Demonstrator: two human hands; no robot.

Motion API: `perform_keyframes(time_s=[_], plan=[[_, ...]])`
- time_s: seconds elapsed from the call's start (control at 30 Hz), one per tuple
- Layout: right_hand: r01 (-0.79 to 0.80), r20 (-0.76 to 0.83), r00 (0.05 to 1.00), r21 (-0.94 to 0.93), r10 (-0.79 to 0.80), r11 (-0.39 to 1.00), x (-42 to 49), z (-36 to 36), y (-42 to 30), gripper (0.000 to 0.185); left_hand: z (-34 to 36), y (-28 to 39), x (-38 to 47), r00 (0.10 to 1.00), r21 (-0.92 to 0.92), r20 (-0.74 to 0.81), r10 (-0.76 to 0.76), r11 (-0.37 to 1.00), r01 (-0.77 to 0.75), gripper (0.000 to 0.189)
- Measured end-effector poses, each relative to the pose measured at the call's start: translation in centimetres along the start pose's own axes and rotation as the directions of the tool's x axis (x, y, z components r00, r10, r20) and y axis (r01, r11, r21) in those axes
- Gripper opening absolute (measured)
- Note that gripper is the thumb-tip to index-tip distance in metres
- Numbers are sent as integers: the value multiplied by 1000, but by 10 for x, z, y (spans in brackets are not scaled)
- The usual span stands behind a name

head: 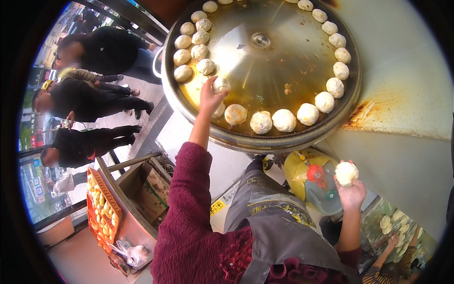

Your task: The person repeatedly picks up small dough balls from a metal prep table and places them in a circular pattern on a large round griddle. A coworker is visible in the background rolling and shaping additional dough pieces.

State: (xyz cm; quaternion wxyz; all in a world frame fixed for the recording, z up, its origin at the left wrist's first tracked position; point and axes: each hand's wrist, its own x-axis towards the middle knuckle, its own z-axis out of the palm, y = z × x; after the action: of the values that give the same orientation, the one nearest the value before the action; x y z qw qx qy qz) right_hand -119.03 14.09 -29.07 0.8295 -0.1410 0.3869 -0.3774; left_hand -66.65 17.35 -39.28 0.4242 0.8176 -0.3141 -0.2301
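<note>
Over the left part of a large round oiled metal griddle (262,74) with a raised centre, my left hand (212,95) grips a pale round dough bun (221,85) between thumb and fingers. Other filled dough buns (262,122) line the griddle's rim, with a second short row on the left side. My right hand (350,193), away from the griddle at the lower right, holds up another round dough bun (347,173) in its fingers. Whether my left hand's bun touches the metal, I cannot tell.
A yellow gas cylinder (296,170) with a red regulator stands below the griddle. At the lower left are an orange tray (118,209) of browned pastries and a plastic bag (139,255). A co-worker's hands (392,241) are over dough pieces, lower right. Several people stand outside, left.
</note>
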Motion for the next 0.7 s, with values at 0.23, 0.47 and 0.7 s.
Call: perform_keyframes(time_s=[0.23, 0.47, 0.7], plan=[[-134, 183, 955, -433, 233, 891, 98, 109, 55, 75, 7, -31, 45, 979, 339, -167, 116, 939, -54, 61], [-40, 263, 907, -724, 329, 688, 170, 197, 111, 69, -18, -45, 50, 964, 432, -111, 241, 885, -172, 57], [694, 693, 720, -720, -39, 9, 259, 249, 188, 47, -30, -22, 47, 920, 483, -194, 339, 850, -211, 61]])
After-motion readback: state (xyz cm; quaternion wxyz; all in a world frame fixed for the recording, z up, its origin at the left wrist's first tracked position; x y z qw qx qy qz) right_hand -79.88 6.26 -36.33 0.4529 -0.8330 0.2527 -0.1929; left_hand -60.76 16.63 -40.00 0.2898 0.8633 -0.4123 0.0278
